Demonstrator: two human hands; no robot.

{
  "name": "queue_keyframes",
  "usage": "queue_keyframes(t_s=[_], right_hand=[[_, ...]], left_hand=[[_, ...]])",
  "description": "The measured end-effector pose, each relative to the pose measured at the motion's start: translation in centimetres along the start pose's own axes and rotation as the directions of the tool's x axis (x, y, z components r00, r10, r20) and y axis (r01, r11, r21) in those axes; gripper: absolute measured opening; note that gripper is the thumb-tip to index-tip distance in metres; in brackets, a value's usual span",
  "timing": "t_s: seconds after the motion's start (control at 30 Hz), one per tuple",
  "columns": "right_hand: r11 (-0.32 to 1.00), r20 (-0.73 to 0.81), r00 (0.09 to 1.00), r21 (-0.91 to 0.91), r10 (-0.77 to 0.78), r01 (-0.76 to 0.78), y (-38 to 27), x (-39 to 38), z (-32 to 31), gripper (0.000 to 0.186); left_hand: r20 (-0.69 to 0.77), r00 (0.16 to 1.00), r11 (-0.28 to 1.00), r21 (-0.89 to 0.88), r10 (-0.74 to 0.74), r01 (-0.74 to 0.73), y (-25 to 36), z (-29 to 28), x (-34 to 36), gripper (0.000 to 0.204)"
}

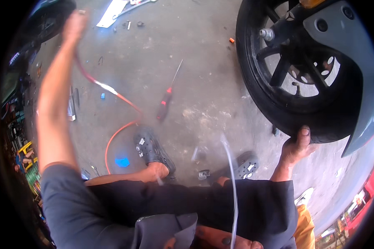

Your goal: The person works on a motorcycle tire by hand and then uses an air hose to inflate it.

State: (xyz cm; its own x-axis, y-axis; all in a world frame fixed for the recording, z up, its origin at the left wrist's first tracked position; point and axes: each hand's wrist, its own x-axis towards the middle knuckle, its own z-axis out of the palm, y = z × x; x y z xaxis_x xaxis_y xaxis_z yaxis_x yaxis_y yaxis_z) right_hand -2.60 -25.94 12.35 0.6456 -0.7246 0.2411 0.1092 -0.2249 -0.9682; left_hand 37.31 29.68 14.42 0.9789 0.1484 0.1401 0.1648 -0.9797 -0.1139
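Note:
At the upper left my left hand [74,25] is raised at the end of an outstretched arm, closed and a little blurred. A small pale bit shows at its fingers, too unclear to name. A red-orange hose [126,103] with a whitish stretch passes behind that wrist and curls down to the floor. My right hand [296,148] grips the lower edge of a black tyre [274,106], its thumb up against the rubber and the other fingers mostly hidden. The tyre sits on a spoked wheel [279,70] with a brake disc, under a grey fender [359,54].
A red-and-black screwdriver [165,103] lies mid-floor. Wrenches [133,8] rest at the top. A blue piece [122,162] lies by my left clog [151,151]. Fingers [224,237] whose owner I cannot tell show below, near a clear tube [233,186]. A person's white shoe [304,196] stands right.

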Motion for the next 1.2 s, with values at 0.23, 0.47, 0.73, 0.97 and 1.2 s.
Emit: queue_keyframes(t_s=[0.23, 0.47, 0.73, 0.97, 1.2], right_hand=[[0.997, -0.039, 0.998, 0.061, -0.050, 0.052, 1.5, -0.9, 1.1, 0.070], [0.999, 0.007, 0.999, -0.033, -0.043, 0.043, 1.1, -1.1, 0.1, 0.069], [0.998, -0.044, 0.997, -0.008, -0.069, 0.068, 0.7, -0.6, 0.7, 0.068], [1.000, -0.006, 1.000, 0.021, -0.009, 0.009, 0.3, -0.7, 0.3, 0.069], [1.000, -0.062, 0.998, 0.006, -0.022, 0.022, 0.5, -1.0, 0.9, 0.082]], left_hand=[[-0.234, 0.969, 0.995, 0.054, -0.072, 0.087, -6.4, -8.6, 6.1, 0.066], [0.077, 0.861, 0.808, -0.394, 0.503, -0.437, 6.8, 6.1, -15.5, 0.024], [0.505, 0.571, 0.761, -0.466, 0.647, -0.451, 22.5, 3.9, -28.8, 0.057], [0.490, 0.556, 0.740, -0.399, 0.672, -0.542, 24.0, 4.5, -29.0, 0.060], [0.377, 0.165, 0.054, -0.506, 0.911, 0.861, 28.7, -3.8, -30.7, 0.056]])
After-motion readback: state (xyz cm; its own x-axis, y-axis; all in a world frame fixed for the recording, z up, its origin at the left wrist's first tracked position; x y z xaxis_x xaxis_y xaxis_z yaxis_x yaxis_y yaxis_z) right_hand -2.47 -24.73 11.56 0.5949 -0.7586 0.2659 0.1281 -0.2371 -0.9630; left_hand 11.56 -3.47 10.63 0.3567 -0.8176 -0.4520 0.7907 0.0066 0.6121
